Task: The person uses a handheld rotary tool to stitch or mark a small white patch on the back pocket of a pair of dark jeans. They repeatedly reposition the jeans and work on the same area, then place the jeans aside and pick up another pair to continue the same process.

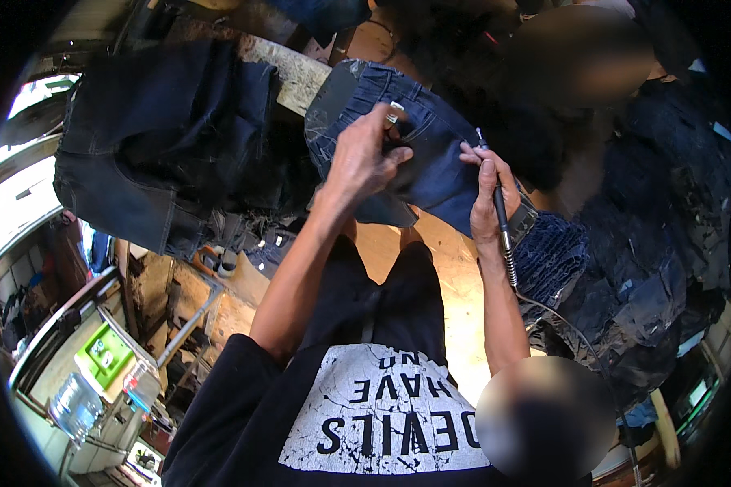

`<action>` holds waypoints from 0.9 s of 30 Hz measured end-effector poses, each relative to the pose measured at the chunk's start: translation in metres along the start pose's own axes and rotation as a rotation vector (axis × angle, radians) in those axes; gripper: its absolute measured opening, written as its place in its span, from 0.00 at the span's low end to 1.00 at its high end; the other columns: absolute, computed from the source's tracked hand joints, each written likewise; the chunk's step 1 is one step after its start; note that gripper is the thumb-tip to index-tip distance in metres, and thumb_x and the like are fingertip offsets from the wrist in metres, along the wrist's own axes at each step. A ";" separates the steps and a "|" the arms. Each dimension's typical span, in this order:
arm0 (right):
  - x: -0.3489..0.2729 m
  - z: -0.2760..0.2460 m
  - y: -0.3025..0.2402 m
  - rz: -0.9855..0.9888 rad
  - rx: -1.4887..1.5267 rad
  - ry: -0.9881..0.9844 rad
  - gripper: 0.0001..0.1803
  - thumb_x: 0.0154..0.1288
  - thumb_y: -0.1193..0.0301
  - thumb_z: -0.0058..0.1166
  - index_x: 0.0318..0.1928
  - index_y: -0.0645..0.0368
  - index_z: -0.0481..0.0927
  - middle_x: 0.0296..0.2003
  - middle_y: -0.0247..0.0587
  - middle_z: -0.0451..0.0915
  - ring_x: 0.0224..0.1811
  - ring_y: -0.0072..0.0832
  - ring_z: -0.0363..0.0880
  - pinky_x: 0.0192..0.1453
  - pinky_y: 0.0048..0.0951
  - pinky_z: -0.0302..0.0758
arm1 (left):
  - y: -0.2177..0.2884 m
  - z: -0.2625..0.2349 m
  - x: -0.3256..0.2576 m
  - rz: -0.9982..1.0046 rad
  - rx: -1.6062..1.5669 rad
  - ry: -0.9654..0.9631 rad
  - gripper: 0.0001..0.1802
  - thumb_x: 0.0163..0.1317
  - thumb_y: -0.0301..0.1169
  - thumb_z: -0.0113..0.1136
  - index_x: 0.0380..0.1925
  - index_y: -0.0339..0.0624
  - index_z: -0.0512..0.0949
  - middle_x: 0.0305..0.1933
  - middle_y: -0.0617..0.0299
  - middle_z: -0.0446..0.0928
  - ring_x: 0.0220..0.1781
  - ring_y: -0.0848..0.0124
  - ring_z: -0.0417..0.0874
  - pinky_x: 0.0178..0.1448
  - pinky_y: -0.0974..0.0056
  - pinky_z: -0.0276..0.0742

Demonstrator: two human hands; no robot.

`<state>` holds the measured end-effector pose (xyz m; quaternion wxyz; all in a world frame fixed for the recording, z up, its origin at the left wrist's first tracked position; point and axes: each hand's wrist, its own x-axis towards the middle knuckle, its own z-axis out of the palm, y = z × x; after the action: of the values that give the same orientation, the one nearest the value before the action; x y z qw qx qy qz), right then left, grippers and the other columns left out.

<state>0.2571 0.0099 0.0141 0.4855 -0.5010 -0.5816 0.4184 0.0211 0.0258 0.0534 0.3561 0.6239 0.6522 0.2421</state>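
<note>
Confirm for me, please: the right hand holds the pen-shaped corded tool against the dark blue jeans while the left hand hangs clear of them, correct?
Not quite: in the head view the left hand presses down on the jeans. The right hand does hold the corded tool against them.

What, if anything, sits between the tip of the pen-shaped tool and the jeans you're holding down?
Nothing visible. The right hand holds the corded pen-shaped tool with its tip right at the jeans. The left hand presses the denim beside it, off to the left of the tip, not across it.
</note>
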 end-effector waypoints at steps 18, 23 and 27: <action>0.017 0.029 0.013 -0.483 -0.162 -0.339 0.18 0.56 0.75 0.73 0.48 0.65 0.89 0.46 0.57 0.92 0.52 0.48 0.94 0.58 0.42 0.90 | -0.040 0.011 -0.006 -0.009 -0.266 -0.060 0.40 0.57 0.25 0.81 0.65 0.42 0.67 0.47 0.53 0.90 0.46 0.63 0.92 0.53 0.59 0.91; 0.019 0.031 0.016 -0.521 -0.173 -0.333 0.18 0.57 0.75 0.73 0.49 0.65 0.90 0.46 0.55 0.93 0.52 0.47 0.94 0.58 0.41 0.90 | -0.032 0.002 -0.004 -0.188 -0.558 -0.160 0.36 0.59 0.24 0.77 0.61 0.45 0.65 0.42 0.63 0.84 0.35 0.79 0.79 0.39 0.71 0.73; 0.018 0.031 0.017 -0.510 -0.183 -0.338 0.17 0.57 0.75 0.74 0.48 0.65 0.90 0.46 0.54 0.93 0.52 0.46 0.94 0.58 0.41 0.90 | -0.026 0.001 -0.004 -0.227 -0.632 -0.146 0.37 0.59 0.23 0.77 0.62 0.45 0.64 0.41 0.65 0.83 0.36 0.81 0.78 0.38 0.74 0.71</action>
<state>0.2286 0.0303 -0.0052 0.4240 -0.3041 -0.7961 0.3064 0.0048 0.0191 0.0339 0.6022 0.4220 0.5829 0.3456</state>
